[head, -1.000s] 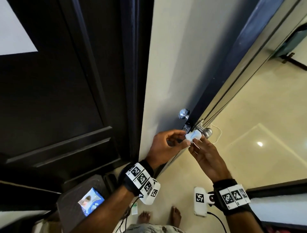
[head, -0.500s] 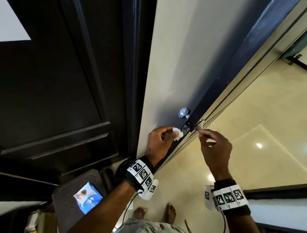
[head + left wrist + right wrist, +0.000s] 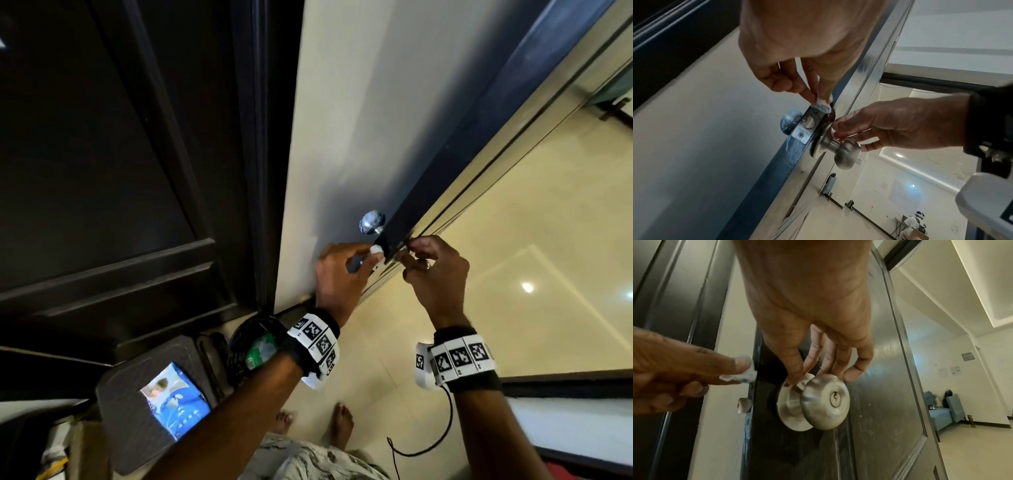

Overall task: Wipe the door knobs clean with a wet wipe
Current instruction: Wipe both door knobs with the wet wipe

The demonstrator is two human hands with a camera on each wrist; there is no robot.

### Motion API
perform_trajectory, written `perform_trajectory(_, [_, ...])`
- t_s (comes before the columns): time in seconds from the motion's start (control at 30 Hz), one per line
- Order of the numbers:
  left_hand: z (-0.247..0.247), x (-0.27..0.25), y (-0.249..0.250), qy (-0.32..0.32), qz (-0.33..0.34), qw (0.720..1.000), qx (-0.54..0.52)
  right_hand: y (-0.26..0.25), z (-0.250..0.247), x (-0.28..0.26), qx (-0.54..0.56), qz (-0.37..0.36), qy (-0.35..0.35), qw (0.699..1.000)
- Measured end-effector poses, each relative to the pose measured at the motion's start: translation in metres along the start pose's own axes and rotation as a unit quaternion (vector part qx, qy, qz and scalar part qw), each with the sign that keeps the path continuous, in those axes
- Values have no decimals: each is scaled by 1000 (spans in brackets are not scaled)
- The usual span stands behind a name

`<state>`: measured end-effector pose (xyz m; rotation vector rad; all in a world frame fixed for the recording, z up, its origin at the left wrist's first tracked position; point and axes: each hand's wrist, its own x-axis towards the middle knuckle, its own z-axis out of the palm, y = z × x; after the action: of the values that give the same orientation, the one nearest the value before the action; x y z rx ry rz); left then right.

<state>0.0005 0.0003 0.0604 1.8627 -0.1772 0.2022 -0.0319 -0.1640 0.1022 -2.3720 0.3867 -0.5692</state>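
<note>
Pale floor tiles [image 3: 394, 377] lie underfoot, where the person's bare feet [image 3: 339, 425] stand beside a dark stool [image 3: 130, 394] carrying a blue wet-wipe pack [image 3: 176, 401]. Two forearms with marker-printed wristbands reach up to the narrow edge of an open dark door [image 3: 879, 386].

At that edge, the left hand [image 3: 337, 274] pinches a small crumpled white wet wipe [image 3: 823, 104] between thumb and fingertips, pressing it against the door's edge just above the metal latch plate [image 3: 802, 129]. The other fingers are curled in.

On the far side of the edge, the right hand [image 3: 435, 274] hangs over the brushed-steel outer knob [image 3: 825, 404], the one with a keyhole in its face. Its fingers are loosely bent. The thumb tip rests on the round base plate [image 3: 789, 404] behind the knob, and the other fingertips touch the knob's upper rim without closing round it.

Beyond the left hand, the shinier inner knob [image 3: 371, 222] sticks out from the door's other face, touched by neither hand.

Farther off, a bright room holds a blue sofa [image 3: 941, 415].
</note>
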Motion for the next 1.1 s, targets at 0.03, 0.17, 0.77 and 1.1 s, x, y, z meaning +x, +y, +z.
perform_trajectory(0.03, [1, -2, 0, 15, 20, 1000, 6, 0, 0, 0, 4, -7, 0, 1000])
perform_trajectory(0.17, [3, -3, 6, 41, 83, 995, 46, -3, 5, 1, 9, -16, 1, 1000])
perform_trajectory(0.77, [3, 8, -6, 65, 1, 998, -6, 5, 16, -1, -15, -27, 33, 999])
perform_trajectory(1.1, [9, 5, 18, 97, 61, 993, -28, 4, 15, -3, 0, -30, 32, 999])
